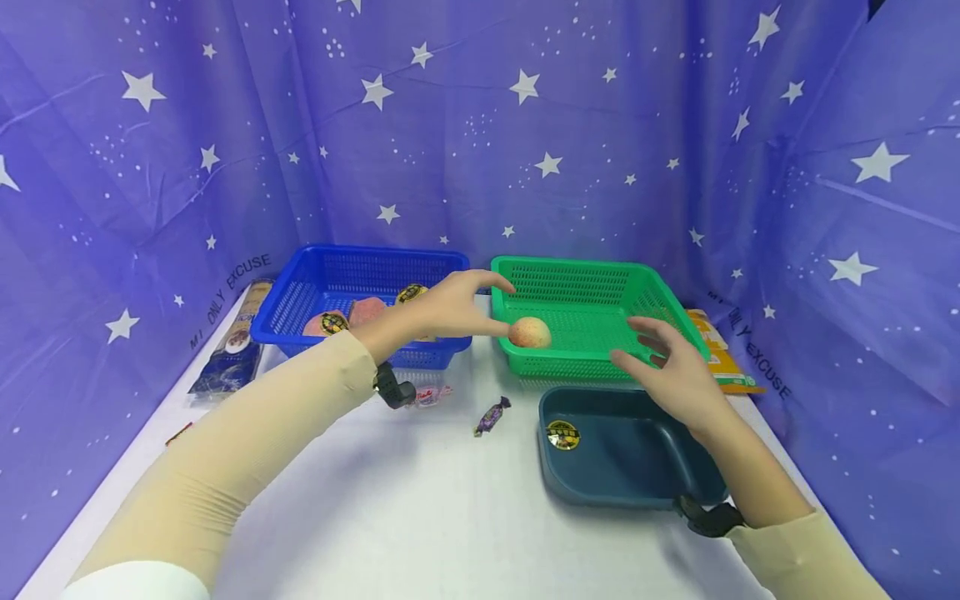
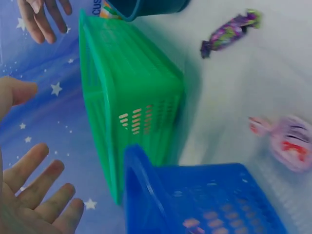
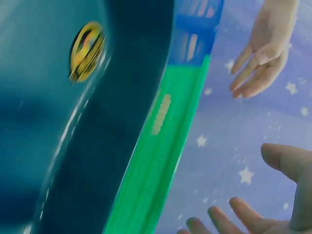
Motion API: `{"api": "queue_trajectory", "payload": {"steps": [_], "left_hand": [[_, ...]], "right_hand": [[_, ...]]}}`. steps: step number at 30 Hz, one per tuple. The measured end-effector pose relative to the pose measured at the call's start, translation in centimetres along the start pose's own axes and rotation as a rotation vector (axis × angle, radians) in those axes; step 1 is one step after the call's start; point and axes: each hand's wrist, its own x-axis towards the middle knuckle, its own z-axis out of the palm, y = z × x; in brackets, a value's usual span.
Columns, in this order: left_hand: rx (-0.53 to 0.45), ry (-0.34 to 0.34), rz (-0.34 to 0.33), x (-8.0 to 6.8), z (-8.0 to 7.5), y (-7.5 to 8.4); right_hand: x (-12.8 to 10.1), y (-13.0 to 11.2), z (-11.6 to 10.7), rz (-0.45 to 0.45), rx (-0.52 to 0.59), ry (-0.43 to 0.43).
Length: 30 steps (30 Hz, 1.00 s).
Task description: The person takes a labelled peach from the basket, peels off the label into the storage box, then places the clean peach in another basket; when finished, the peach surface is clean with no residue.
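Green basket (image 1: 570, 363) holds peach (image 1: 532, 332), thumb tip of left hand (image 1: 453, 307) beside it, contact unclear; right hand (image 1: 678, 375) farther; both unclenched, fingers apart.

A dark teal tub (image 3: 53, 117) is filling the nine o'clock side, a yellow-and-black sticker (image 3: 87, 51) showing inside toward ten-thirty. Beyond its rim, a green basket (image 3: 146, 185) is running toward six o'clock and a blue basket (image 3: 197, 24) is sitting at one. Before starry purple cloth (image 3: 214, 156), the left hand (image 3: 263, 58) is hanging at two o'clock, the right hand (image 3: 301, 209) resting empty at four, thumb apart from fingers.
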Motion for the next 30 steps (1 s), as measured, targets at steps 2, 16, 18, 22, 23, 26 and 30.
{"api": "queue_trajectory", "payload": {"steps": [2,16,18,22,23,26,30], "left_hand": [[0.019,0.024,-0.008,-0.9,-0.5,-0.7],[-0.057,0.155,-0.193,-6.4,-4.8,-8.8],[-0.072,0.156,-0.22,-6.9,-5.2,-9.6],[-0.08,0.157,-0.262,-7.7,-6.2,-11.1],[-0.073,0.158,-0.264,-7.8,-6.4,-11.4],[-0.042,0.156,-0.271,-8.2,-7.1,-12.2],[0.004,0.135,-0.297,-8.5,-8.0,-13.3]], "right_hand": [[-0.3,-0.8,0.8,-0.005,0.017,-0.002],[-1.4,-4.8,8.1,-0.085,0.174,-0.049],[-1.2,-5.0,9.2,-0.087,0.208,-0.052],[-0.6,-5.7,11.4,-0.065,0.303,-0.061],[-0.5,-5.9,12.0,-0.06,0.33,-0.067],[0.0,-6.4,13.4,-0.036,0.384,-0.085],[0.7,-6.8,15.2,-0.013,0.398,-0.101]]}}
